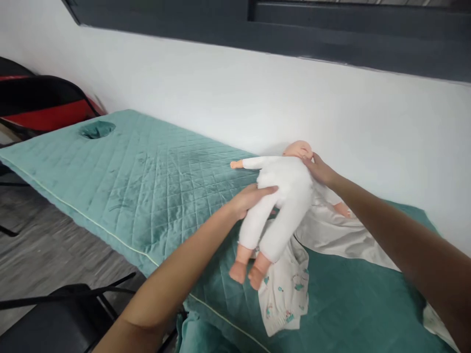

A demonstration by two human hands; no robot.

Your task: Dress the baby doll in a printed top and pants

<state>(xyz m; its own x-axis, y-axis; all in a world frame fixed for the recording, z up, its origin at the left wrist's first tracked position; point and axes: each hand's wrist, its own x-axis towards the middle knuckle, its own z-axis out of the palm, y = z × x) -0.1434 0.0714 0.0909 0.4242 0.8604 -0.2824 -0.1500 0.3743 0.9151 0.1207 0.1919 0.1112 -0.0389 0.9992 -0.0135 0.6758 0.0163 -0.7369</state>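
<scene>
A baby doll (283,196) in a white bodysuit is tilted on its side above a teal quilted massage table (147,181), with its bare feet toward me and its head toward the wall. My left hand (250,197) grips the doll's hip and back. My right hand (318,169) cups the back of its head and neck. Under the doll lie a white cloth (342,235) and a patterned baby garment (285,294).
The table stands against a white wall and has a face hole (96,130) at its far left end. Black chairs, one with red padding (47,105), stand at the far left. Another black chair (55,314) is at the lower left on grey floor.
</scene>
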